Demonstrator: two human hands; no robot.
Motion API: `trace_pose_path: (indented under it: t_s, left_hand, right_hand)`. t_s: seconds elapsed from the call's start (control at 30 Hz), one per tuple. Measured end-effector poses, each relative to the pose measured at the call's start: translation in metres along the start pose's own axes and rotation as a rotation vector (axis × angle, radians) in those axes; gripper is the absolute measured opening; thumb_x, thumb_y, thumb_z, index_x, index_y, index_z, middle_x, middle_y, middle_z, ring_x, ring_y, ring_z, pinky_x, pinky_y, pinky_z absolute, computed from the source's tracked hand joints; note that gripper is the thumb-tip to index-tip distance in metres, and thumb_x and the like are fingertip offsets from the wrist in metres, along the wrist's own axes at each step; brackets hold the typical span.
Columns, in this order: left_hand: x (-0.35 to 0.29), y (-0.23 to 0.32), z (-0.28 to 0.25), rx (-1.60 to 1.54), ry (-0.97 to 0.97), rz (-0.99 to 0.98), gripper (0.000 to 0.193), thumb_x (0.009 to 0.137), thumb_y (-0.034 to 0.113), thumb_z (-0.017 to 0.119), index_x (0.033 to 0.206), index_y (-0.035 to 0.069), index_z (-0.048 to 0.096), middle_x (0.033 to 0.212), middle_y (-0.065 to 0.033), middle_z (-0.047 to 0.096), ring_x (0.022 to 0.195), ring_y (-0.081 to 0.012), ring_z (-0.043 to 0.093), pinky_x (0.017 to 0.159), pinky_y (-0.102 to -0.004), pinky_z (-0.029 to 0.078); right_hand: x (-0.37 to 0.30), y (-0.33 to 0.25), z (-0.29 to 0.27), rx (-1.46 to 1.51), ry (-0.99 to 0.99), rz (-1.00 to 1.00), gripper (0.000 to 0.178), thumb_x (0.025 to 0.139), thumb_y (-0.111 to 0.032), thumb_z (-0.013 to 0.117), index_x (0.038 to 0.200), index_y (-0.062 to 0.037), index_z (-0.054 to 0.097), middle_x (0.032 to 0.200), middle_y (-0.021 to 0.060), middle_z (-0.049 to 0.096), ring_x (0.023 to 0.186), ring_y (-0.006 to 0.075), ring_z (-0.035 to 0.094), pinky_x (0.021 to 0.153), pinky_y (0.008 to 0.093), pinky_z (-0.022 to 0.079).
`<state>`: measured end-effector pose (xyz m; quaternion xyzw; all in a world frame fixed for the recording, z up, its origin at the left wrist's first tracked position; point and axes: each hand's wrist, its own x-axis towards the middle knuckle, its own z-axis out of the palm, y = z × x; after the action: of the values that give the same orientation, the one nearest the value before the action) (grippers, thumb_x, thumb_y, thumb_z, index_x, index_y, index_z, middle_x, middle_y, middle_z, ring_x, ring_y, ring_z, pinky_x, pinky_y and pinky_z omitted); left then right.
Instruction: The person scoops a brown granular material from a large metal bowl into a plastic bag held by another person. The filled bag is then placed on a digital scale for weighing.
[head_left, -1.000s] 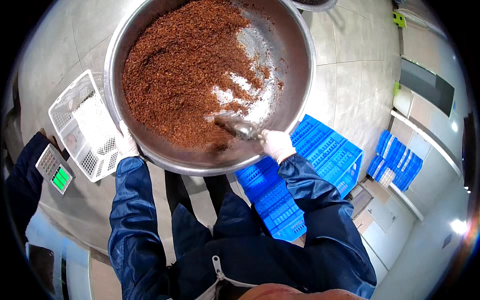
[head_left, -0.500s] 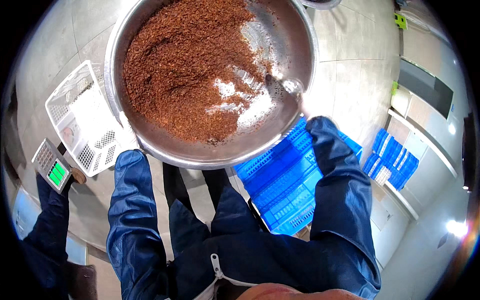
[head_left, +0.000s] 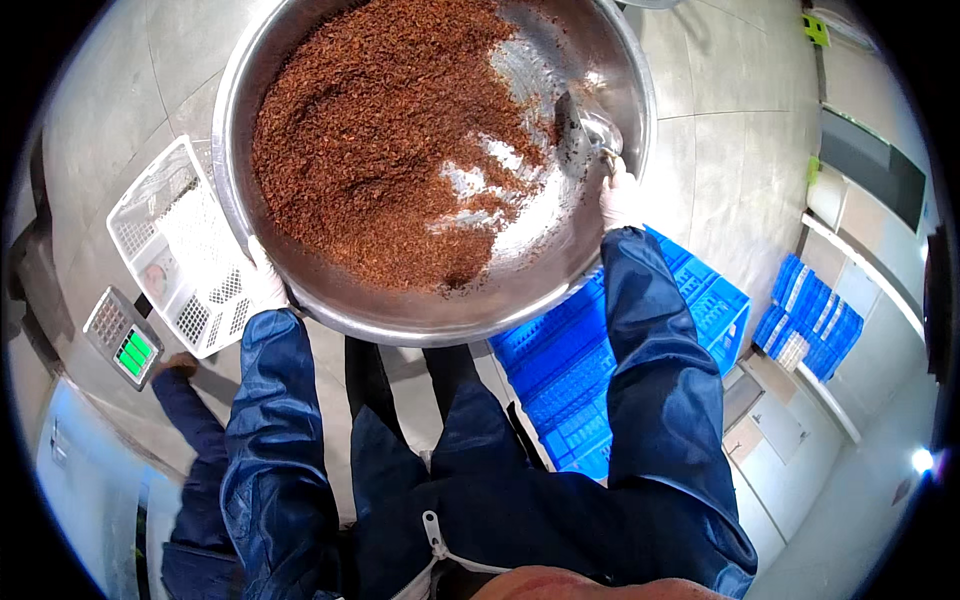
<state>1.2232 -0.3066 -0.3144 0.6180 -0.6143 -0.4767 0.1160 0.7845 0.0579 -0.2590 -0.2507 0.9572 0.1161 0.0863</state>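
Note:
A wide stainless steel bowl [head_left: 400,325] sits in front of me, holding a heap of reddish-brown, coarse crumbly flakes [head_left: 380,150] mostly on its left side. My left hand [head_left: 264,277], in a white glove, is closed on the bowl's near-left rim. At the right side, inside the rim, my gloved right hand [head_left: 620,197] grips the handle of a shiny metal scoop [head_left: 598,132]. The scoop rests low in the bowl over a patch of nearly bare metal with scattered flakes. Its dark edge points toward the heap.
A white perforated basket [head_left: 120,215] stands left of the bowl, beside a scale [head_left: 122,335] with a lit green display. Another person's hand [head_left: 178,364] is near the scale. Blue plastic crates [head_left: 570,400] are under the bowl's right side; more blue crates [head_left: 810,315] lie farther right.
My right hand has shifted slightly, and the scoop has gone farther from me along the bowl's right side. The view has drifted a little. The other person's arm by the scale has moved.

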Motion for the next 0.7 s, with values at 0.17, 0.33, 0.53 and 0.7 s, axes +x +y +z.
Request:
trace_pose_path:
  t_s: [0.17, 0.33, 0.53, 0.7]
  left_hand:
    - [0.002, -0.01, 0.001, -0.028, 0.0, -0.056, 0.07, 0.091, 0.047, 0.043, 0.137, -0.002, 0.026, 0.139, -0.0189, 0.033, 0.123, -0.0311, 0.037, 0.101, -0.0354, 0.03]
    - [-0.001, 0.008, 0.003, 0.048, -0.001, 0.02, 0.058, 0.092, 0.045, 0.042, 0.123, -0.004, 0.045, 0.117, -0.0184, 0.053, 0.106, -0.027, 0.05, 0.09, -0.0357, 0.04]
    - [-0.019, 0.062, 0.008, 0.552, 0.165, 0.27, 0.055, 0.091, 0.04, 0.043, 0.125, -0.003, 0.044, 0.125, -0.0217, 0.048, 0.111, -0.0344, 0.047, 0.097, -0.0392, 0.034]
    - [-0.016, 0.035, -0.004, 0.303, 0.089, 0.091, 0.057, 0.093, 0.04, 0.04, 0.131, -0.003, 0.037, 0.13, -0.0197, 0.044, 0.116, -0.0313, 0.044, 0.099, -0.0351, 0.033]
  right_hand:
    - [-0.062, -0.066, 0.052, 0.26, -0.077, 0.132, 0.026, 0.081, -0.019, 0.052, 0.106, -0.0111, 0.052, 0.078, 0.017, 0.06, 0.07, 0.0352, 0.061, 0.063, 0.0462, 0.048]
    - [-0.145, -0.143, 0.081, 0.696, -0.006, -0.071, 0.03, 0.08, -0.017, 0.058, 0.108, -0.0092, 0.053, 0.087, 0.0193, 0.061, 0.081, 0.0381, 0.059, 0.071, 0.0453, 0.047]
    - [-0.146, -0.125, 0.046, 0.769, -0.043, 0.317, 0.028, 0.083, -0.017, 0.055, 0.109, -0.0058, 0.053, 0.089, 0.0162, 0.063, 0.08, 0.0345, 0.06, 0.073, 0.04, 0.048]
    - [-0.094, -0.109, 0.057, 0.942, 0.072, 0.736, 0.021, 0.09, -0.026, 0.046, 0.094, -0.0069, 0.052, 0.081, 0.0176, 0.062, 0.075, 0.0359, 0.059, 0.066, 0.044, 0.044]
